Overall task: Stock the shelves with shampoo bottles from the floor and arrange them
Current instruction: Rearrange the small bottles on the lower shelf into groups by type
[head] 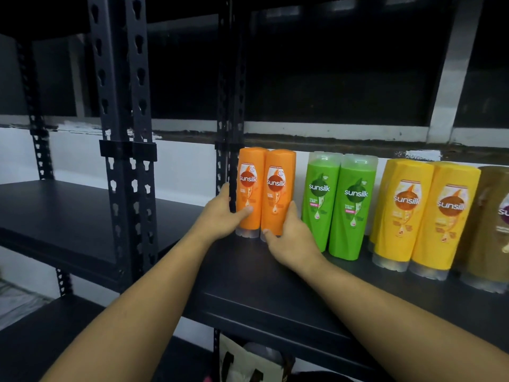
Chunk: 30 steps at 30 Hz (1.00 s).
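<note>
**a:** how are your fingers sitting on that orange pair?

**b:** your left hand [220, 213] has its thumb laid across the front of the left one of the two orange bottles [264, 188]. its other fingers reach up that bottle's left side, partly hidden by the upright post [230, 106]. your right hand [292, 238] cups the right bottle low down, thumb near the clear cap, fingers wrapped up its right flank. so both hands have hold and look to be pressing the pair together. the two stand upright, cap down, touching each other, at the left end of the shelf [261, 285].

**a:** how will they handle?

**b:** my guess is smooth, glossy plastic, so a bit slick. stiff enough not to dent, and some heft if they're full. they're tall and narrow on a small cap, so probably tippy. i'd hold them low to mid body like you're doing, not near the top.

**a:** anything readable?

**b:** every front says "sunsilk": the orange pair, then the green bottles [337, 205], then the yellow bottles [424, 216]. the brown bottle [493, 230] is cut off by the frame's right edge and only shows "su". the small print is too blurry to read.
</note>
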Motion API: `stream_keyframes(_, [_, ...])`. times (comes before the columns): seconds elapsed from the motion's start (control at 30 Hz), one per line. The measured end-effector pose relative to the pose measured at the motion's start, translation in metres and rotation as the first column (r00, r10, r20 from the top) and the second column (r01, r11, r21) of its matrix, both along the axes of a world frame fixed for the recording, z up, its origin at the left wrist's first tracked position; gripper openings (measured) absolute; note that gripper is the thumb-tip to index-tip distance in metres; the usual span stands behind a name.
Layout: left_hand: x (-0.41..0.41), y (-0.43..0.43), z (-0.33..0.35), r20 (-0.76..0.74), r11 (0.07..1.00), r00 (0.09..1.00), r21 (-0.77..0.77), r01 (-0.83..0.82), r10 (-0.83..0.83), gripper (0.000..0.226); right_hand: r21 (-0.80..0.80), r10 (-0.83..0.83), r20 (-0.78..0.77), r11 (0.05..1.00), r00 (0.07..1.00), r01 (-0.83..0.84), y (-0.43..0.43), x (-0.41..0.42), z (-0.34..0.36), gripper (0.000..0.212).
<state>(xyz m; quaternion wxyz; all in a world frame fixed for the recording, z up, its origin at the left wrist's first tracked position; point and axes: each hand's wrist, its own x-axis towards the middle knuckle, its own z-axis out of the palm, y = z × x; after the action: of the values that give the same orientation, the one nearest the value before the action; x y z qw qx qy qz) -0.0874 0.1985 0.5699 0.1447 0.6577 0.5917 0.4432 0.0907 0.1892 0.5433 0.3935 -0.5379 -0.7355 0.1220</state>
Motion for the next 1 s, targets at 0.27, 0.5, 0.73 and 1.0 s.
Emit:
stream_keyframes(0.27, [0.000, 0.010, -0.025, -0.012, 0.995, 0.995, 0.016, 0.097, -0.097, 0.079, 0.073, -0.108, 0.092, 0.992, 0.990, 0.101, 0.017, -0.006, -0.010, 0.096])
stream_keyframes(0.5, [-0.001, 0.021, -0.030, -0.064, 0.997, 0.995, 0.023, 0.074, -0.073, 0.089, 0.081, -0.115, 0.097, 0.991, 0.989, 0.107, 0.024, -0.002, -0.013, 0.102])
stream_keyframes(0.73, [-0.001, 0.030, -0.031, -0.127, 0.996, 0.990, 0.058, 0.072, -0.065, 0.091, 0.120, -0.145, 0.103, 0.984, 0.984, 0.132, 0.030, -0.005, -0.015, 0.098])
stream_keyframes(1.0, [-0.002, 0.034, -0.033, -0.142, 0.996, 0.988, 0.048, 0.070, -0.062, 0.088, 0.109, -0.149, 0.111, 0.984, 0.983, 0.137, 0.031, -0.005, -0.015, 0.097])
